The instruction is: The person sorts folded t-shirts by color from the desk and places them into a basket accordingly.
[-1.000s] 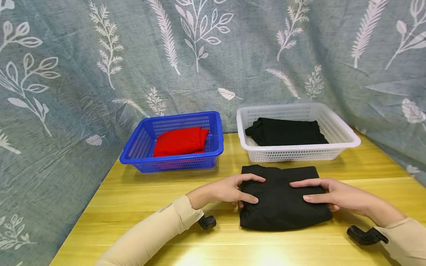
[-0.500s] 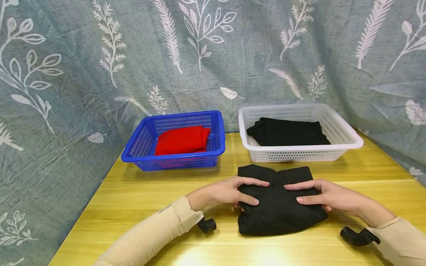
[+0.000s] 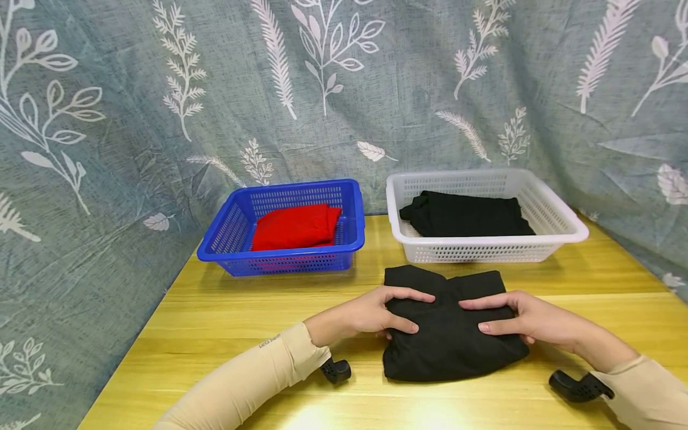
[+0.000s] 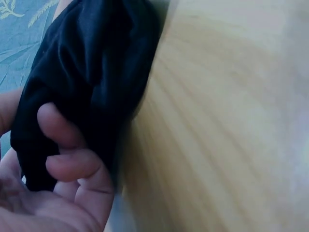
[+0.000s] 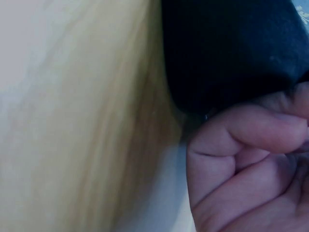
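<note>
A folded black garment lies on the wooden table in the head view, its back edge dipping in a notch at the middle. My left hand grips its left side, thumb and index finger on top. In the left wrist view, other fingers curl at the garment's edge. From the other side my right hand holds the cloth, again with thumb and index finger over the top. Curled fingers show beside the dark cloth in the right wrist view. Its underside is hidden.
Behind the garment stands a white basket with another folded black cloth in it. To its left, a blue basket contains a folded red cloth. A patterned grey-green curtain hangs behind the table.
My right hand has shifted left, narrowing the space between the hands. The garment's back edge has bunched into a notch, and its front edge sits slightly nearer. Little differs over the last half second.
</note>
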Motion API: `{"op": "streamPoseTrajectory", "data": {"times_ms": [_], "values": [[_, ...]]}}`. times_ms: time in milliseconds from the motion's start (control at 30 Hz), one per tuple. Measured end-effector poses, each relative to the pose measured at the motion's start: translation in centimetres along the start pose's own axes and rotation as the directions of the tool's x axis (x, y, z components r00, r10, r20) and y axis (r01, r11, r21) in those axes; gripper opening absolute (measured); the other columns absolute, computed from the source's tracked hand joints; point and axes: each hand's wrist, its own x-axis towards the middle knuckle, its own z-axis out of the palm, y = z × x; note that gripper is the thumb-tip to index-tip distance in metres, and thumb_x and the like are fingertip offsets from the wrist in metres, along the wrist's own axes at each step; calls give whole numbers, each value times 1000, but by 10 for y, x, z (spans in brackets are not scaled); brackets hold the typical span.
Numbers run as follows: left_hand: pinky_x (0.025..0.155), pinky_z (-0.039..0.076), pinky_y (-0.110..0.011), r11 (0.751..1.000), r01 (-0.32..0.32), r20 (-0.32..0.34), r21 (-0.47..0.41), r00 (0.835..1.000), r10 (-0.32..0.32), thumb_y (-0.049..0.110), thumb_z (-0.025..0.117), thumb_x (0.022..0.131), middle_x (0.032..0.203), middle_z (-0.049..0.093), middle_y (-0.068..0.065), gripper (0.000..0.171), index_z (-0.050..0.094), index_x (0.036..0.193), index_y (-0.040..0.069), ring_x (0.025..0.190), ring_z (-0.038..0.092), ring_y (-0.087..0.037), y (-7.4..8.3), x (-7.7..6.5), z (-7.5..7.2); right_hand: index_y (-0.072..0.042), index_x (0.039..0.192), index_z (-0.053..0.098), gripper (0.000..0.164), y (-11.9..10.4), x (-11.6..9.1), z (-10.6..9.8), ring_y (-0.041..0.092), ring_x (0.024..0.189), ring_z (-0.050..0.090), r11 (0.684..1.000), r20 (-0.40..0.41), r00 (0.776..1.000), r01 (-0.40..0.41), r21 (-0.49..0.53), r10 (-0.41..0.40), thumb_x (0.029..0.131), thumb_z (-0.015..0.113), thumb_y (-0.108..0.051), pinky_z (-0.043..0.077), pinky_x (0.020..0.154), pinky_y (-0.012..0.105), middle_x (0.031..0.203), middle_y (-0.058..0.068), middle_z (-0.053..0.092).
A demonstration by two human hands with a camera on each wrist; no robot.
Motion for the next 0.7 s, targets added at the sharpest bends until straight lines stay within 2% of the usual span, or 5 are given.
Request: {"op": "streamPoseTrajectory", "data": {"times_ms": [100, 233, 467, 700], "values": [[52, 45, -24, 1000, 5, -29, 13, 1000, -5, 9, 85, 91, 131, 69, 13, 56, 75, 136, 40, 71, 58, -13, 1, 0, 0, -15, 156, 59, 51, -3, -1, 0, 29, 40, 13, 999, -15, 1000, -1, -32, 0, 106, 68, -15, 28, 37, 24, 53, -6, 22], [51, 43, -25, 1000, 4, -55, 18, 999, -3, 8, 86, 89, 137, 71, 13, 55, 77, 132, 41, 71, 56, -13, 5, -1, -2, -12, 157, 57, 54, -9, -3, 0, 25, 41, 11, 998, -39, 999, -13, -60, 11, 104, 71, -17, 26, 38, 25, 53, -7, 23], [50, 45, -25, 996, -59, -86, 70, 994, 64, 8, 86, 89, 136, 74, 12, 54, 77, 133, 38, 65, 55, -13, 11, -5, -6, -14, 155, 59, 56, -20, -6, -2, 21, 42, 14, 994, -108, 994, -19, -108, 8, 102, 75, -21, 31, 40, 23, 52, -13, 29], [54, 50, -25, 991, -116, -82, 72, 989, 122, 8, 85, 91, 128, 77, 12, 55, 75, 137, 37, 76, 68, -8, 22, -13, -12, -17, 155, 60, 57, -33, -10, -3, 15, 45, 14, 989, -176, 984, 6, -149, -32, 101, 76, -20, 31, 40, 23, 57, -14, 22]]}}
